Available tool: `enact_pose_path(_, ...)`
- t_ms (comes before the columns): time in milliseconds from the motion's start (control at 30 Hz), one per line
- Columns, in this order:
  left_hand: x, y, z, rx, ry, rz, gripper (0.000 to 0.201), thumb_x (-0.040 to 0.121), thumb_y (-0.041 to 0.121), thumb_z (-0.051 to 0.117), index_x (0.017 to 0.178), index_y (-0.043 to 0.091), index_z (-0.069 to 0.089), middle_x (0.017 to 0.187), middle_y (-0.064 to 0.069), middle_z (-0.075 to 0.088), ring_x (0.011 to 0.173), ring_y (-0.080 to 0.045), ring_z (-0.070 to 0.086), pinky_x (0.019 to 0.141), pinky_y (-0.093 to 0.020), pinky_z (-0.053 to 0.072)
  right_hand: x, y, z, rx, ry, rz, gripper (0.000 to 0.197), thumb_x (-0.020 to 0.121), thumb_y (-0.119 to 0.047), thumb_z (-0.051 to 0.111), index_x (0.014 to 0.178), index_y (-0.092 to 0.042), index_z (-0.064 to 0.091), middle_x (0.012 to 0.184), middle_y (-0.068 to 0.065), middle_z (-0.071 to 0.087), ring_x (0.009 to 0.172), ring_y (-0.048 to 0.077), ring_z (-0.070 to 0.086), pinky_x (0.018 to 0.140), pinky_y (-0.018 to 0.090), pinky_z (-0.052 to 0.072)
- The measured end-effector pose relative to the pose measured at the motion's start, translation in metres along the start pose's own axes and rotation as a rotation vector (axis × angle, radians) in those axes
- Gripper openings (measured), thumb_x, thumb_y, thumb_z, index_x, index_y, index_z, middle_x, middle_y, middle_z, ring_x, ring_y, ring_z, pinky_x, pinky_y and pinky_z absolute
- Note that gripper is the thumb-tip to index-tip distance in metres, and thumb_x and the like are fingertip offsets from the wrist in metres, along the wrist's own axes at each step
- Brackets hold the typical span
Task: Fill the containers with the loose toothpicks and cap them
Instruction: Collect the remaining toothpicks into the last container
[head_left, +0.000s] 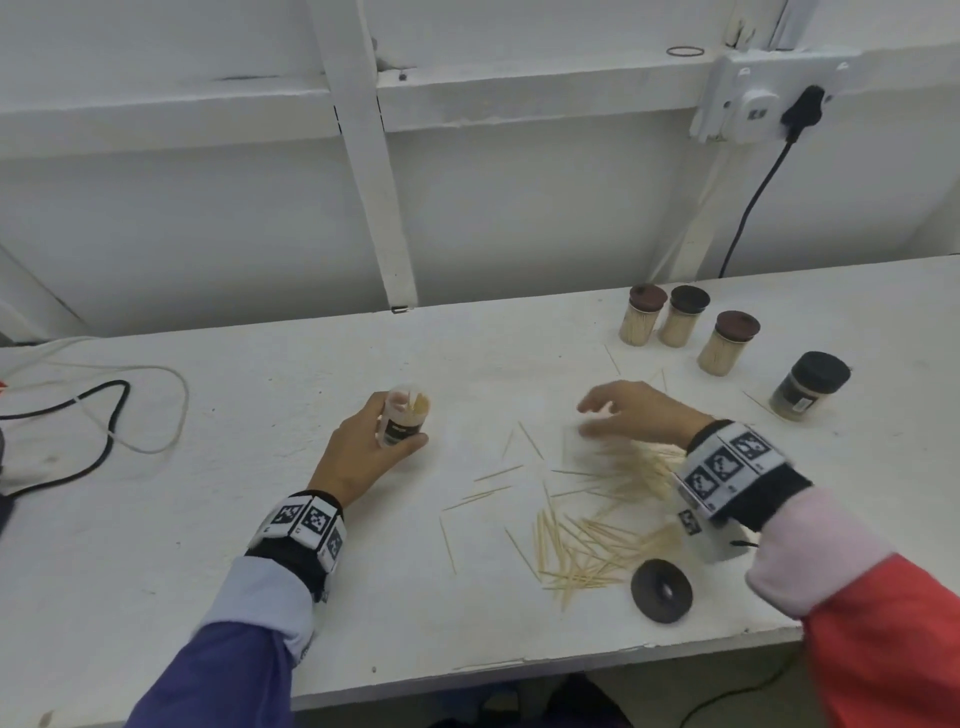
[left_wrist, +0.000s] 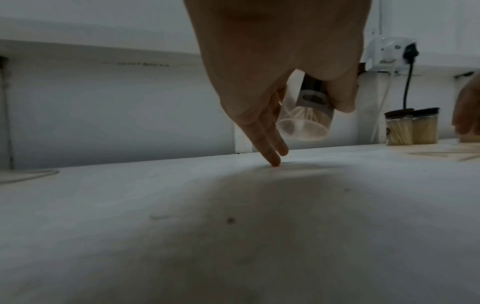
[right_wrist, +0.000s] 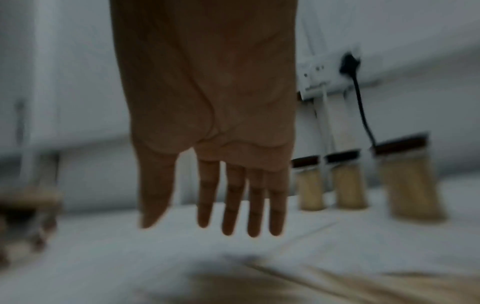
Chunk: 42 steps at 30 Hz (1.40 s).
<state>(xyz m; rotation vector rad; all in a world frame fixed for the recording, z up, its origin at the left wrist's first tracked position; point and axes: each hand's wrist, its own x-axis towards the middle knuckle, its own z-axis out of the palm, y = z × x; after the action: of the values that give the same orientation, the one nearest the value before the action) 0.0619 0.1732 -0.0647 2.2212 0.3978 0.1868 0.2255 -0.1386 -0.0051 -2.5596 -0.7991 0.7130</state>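
Left hand (head_left: 358, 457) curls thumb and fingers round an uncapped clear toothpick container (head_left: 402, 418); right hand (head_left: 631, 413), fingers straight and slightly spread, hovers over loose toothpicks (head_left: 597, 535)

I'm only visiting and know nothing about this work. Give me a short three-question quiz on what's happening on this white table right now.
1. True or false: the left hand holds a clear plastic container with no cap on.
2. How many capped, toothpick-filled jars stand together at the back right?
3. The dark round cap lies: A) on the held container, B) on the table beside the loose wooden toothpicks, C) in the right hand.

Key: 1 true; 2 three; 3 B.
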Motion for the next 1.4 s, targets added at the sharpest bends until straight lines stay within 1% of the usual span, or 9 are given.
enact_pose_path(133, 0.000, 0.014, 0.013, 0.013, -0.001, -0.032, 0.049, 0.081, 0.043, 0.075, 0.122, 0.037, 0.047, 0.114, 0.007, 0.063, 0.102, -0.018, 0.061, 0.089, -0.037, 0.049, -0.013, 0.031, 0.009, -0.236, -0.110, -0.024, 0.068, 0.080, -0.052, 0.070, 0.137, -0.024, 0.047, 0.143, -0.006, 0.038, 0.132, 0.017, 0.038, 0.108, 0.036, 0.036)
enact_pose_path(267, -0.003, 0.034, 0.038, -0.010, -0.014, -0.024, 0.051, 0.081, 0.040, 0.076, 0.124, 0.036, 0.049, 0.115, 0.012, 0.063, 0.106, -0.014, 0.060, 0.093, -0.039, 0.049, -0.022, 0.045, 0.013, -0.321, -0.115, -0.112, 0.089, 0.070, -0.058, 0.076, 0.143, -0.024, 0.038, 0.146, -0.010, 0.031, 0.131, 0.013, 0.033, 0.100, 0.033, 0.040)
enact_pose_path(467, -0.008, 0.060, 0.070, 0.018, 0.006, -0.017, 0.054, 0.082, 0.044, 0.074, 0.127, 0.036, 0.047, 0.120, 0.014, 0.061, 0.111, -0.012, 0.057, 0.093, -0.037, 0.047, -0.027, 0.056, 0.004, -0.383, -0.106, -0.211, 0.058, 0.079, -0.040, 0.071, 0.130, -0.023, 0.051, 0.114, -0.010, 0.043, 0.109, 0.011, 0.043, 0.077, 0.026, 0.040)
enact_pose_path(633, -0.011, 0.076, 0.086, 0.005, 0.055, -0.048, 0.054, 0.082, 0.042, 0.075, 0.127, 0.033, 0.047, 0.120, 0.012, 0.061, 0.109, -0.013, 0.057, 0.093, -0.036, 0.046, -0.026, 0.068, -0.001, -0.287, -0.142, -0.294, 0.050, 0.083, -0.026, 0.070, 0.130, -0.030, 0.054, 0.126, -0.009, 0.046, 0.114, 0.012, 0.046, 0.090, 0.030, 0.046)
enact_pose_path(800, -0.010, 0.080, 0.100, 0.032, 0.010, -0.075, 0.054, 0.085, 0.041, 0.072, 0.130, 0.031, 0.046, 0.118, 0.011, 0.059, 0.106, -0.014, 0.058, 0.093, -0.036, 0.046, -0.027, 0.074, -0.006, -0.284, -0.197, -0.373, 0.071, 0.082, 0.001, 0.051, 0.143, -0.034, 0.043, 0.145, -0.012, 0.041, 0.130, 0.014, 0.040, 0.104, 0.034, 0.039)
enact_pose_path(1033, -0.006, 0.076, 0.103, -0.010, -0.006, -0.116, 0.057, 0.086, 0.037, 0.071, 0.134, 0.022, 0.044, 0.116, 0.002, 0.062, 0.103, -0.018, 0.060, 0.091, -0.034, 0.048, -0.027, 0.086, -0.002, -0.117, -0.051, -0.272, 0.089, 0.075, -0.034, 0.078, 0.149, -0.027, 0.030, 0.135, -0.007, 0.040, 0.123, 0.013, 0.042, 0.095, 0.029, 0.042)
enact_pose_path(1200, -0.006, 0.079, 0.105, -0.026, -0.041, -0.107, 0.057, 0.087, 0.040, 0.070, 0.133, 0.023, 0.042, 0.116, 0.003, 0.061, 0.103, -0.016, 0.060, 0.094, -0.038, 0.049, -0.025, 0.085, 0.008, -0.218, -0.039, -0.273, 0.037, 0.074, -0.032, 0.079, 0.097, -0.026, 0.051, 0.108, -0.005, 0.046, 0.108, 0.017, 0.045, 0.082, 0.029, 0.039)
enact_pose_path(1333, -0.007, 0.080, 0.106, -0.054, -0.075, -0.087, 0.057, 0.085, 0.043, 0.070, 0.132, 0.026, 0.043, 0.117, 0.004, 0.061, 0.105, -0.014, 0.060, 0.095, -0.038, 0.050, -0.025, 0.086, 0.006, -0.117, -0.033, -0.355, 0.051, 0.081, -0.013, 0.075, 0.129, -0.022, 0.059, 0.123, -0.007, 0.058, 0.111, 0.010, 0.052, 0.080, 0.005, 0.034)
enact_pose_path(1400, -0.007, 0.079, 0.109, -0.064, -0.100, -0.071, 0.057, 0.085, 0.043, 0.071, 0.132, 0.027, 0.043, 0.118, 0.005, 0.061, 0.107, -0.014, 0.060, 0.095, -0.036, 0.049, -0.025, 0.086, 0.007, -0.040, -0.004, -0.368, 0.058, 0.079, -0.007, 0.075, 0.132, -0.024, 0.057, 0.125, -0.008, 0.057, 0.111, 0.009, 0.053, 0.079, 0.005, 0.034)
